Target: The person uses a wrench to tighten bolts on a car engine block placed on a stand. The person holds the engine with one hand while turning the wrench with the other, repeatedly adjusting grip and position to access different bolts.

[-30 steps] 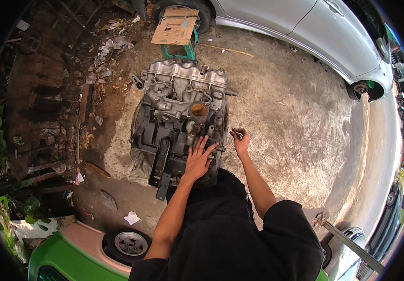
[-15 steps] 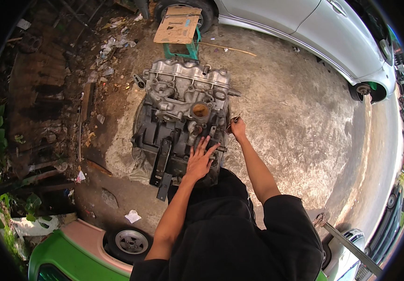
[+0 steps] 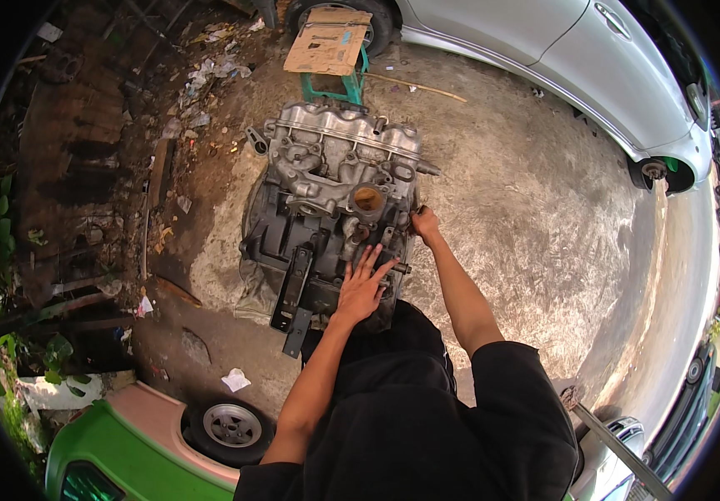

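On the stained grey concrete floor (image 3: pixel 510 234), head view, sat the engine (image 3: pixel 335 190), a bulky mass of silver-grey and black cast metal w/ a round, rusty-orange-lined port (image 3: pixel 368 199). Person's bare L hand (image 3: pixel 361 288) lay on the engine's near side, fingers spread wide, nothing gripped. Bare R hand (image 3: pixel 425 222) was at the engine's right edge, fingers curled in; couldn't tell if it had hold of anything.

Handling, judged by eye: v. heavy, rigid, prob. slick where oily. Best hold = thick cast body, low on both sides, not the long black metal bracket (image 3: pixel 293 284) at its near-left.

Counts: 1 engine; 2 hands; 1 teal plastic stool (image 3: pixel 351 86) just beyond the engine, w/ 1 flat brown cardboard sheet (image 3: pixel 318 58) on top; 1 silver car (image 3: pixel 527 50), beyond & right of engine; 1 green-and-pink car (image 3: pixel 109 442), near-left of it, well apart.
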Demonstrator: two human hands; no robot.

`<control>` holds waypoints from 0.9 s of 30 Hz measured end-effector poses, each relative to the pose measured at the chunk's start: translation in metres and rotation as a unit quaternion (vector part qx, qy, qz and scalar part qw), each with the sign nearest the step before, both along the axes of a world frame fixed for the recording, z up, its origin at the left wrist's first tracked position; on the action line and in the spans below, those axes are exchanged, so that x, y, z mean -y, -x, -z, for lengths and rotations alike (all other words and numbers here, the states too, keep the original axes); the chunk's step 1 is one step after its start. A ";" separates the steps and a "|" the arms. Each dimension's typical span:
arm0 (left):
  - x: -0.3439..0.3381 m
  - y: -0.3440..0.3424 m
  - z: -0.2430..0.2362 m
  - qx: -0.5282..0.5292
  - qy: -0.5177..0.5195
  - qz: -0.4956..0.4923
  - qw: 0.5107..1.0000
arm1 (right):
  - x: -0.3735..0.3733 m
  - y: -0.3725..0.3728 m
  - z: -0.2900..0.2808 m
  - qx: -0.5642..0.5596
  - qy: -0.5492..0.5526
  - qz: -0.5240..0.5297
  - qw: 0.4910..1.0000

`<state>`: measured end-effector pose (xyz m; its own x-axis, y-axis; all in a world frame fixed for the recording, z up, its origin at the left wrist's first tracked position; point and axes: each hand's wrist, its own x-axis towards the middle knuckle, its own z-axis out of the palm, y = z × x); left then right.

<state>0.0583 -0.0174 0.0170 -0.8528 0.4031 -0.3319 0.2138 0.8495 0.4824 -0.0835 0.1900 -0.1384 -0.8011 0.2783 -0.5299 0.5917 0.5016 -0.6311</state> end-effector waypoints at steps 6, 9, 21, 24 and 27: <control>0.000 0.000 -0.001 -0.002 -0.005 -0.003 1.000 | -0.001 -0.003 0.025 -0.011 -0.020 -0.006 1.000; -0.001 0.000 -0.002 -0.002 -0.009 -0.005 1.000 | -0.003 -0.006 0.041 -0.011 0.016 0.027 0.999; 0.001 -0.001 0.001 -0.014 -0.008 0.005 1.000 | -0.008 0.002 0.014 0.040 0.100 0.018 0.994; 0.001 -0.001 0.001 -0.015 -0.014 0.005 1.000 | -0.007 0.010 0.028 0.018 0.058 -0.028 0.998; 0.001 -0.001 0.001 -0.016 -0.019 0.005 1.000 | -0.004 0.018 0.044 -0.007 -0.011 -0.094 0.995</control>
<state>0.0589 -0.0182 0.0158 -0.8583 0.4240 -0.2892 0.2381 0.8282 0.5074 -0.1010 0.1944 -0.1828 -0.8472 0.1347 -0.5140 0.4776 0.6168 -0.6257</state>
